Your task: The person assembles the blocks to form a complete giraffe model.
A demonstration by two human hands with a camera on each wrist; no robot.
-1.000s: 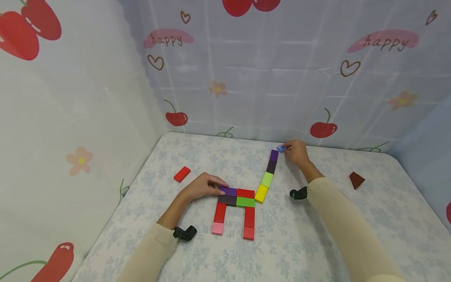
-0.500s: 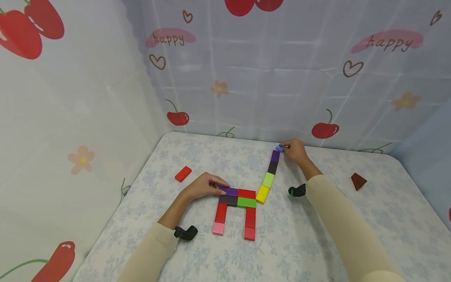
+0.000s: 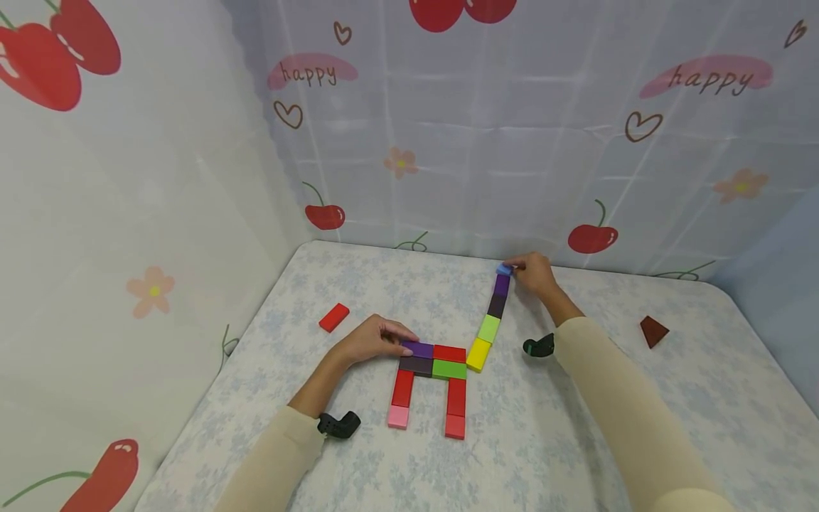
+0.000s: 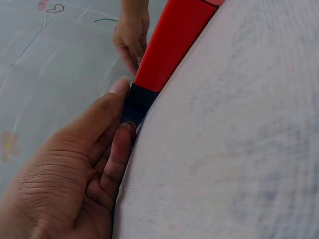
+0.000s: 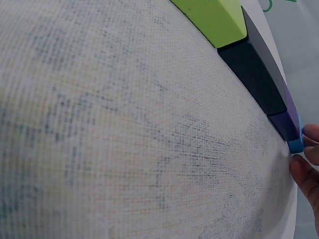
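My right hand (image 3: 536, 275) pinches a small light-blue block (image 3: 504, 269) against the far end of a slanted row. Down that row run a purple, a black, a lime (image 3: 489, 329) and a yellow block (image 3: 478, 354). Thumb and fingers of my left hand (image 3: 374, 338) grip the left end of another purple block (image 3: 419, 349). Beside it lies a red block (image 3: 450, 353), with a black one (image 3: 416, 366) and a green one (image 3: 450, 369) along their near side. Two legs of red and pink blocks (image 3: 398, 417) extend toward me. In the right wrist view, fingertips meet the blue block (image 5: 296, 146).
A loose red block (image 3: 334, 318) lies left of the figure. Far to the right is a dark brown four-sided block (image 3: 654, 332). The floral tabletop (image 3: 512, 441) ends at a printed curtain (image 3: 473, 163) behind.
My right hand has slid the light-blue block slightly left, from beside the row onto the end of the upper purple block. The left hand keeps its hold; the view shifts slightly.
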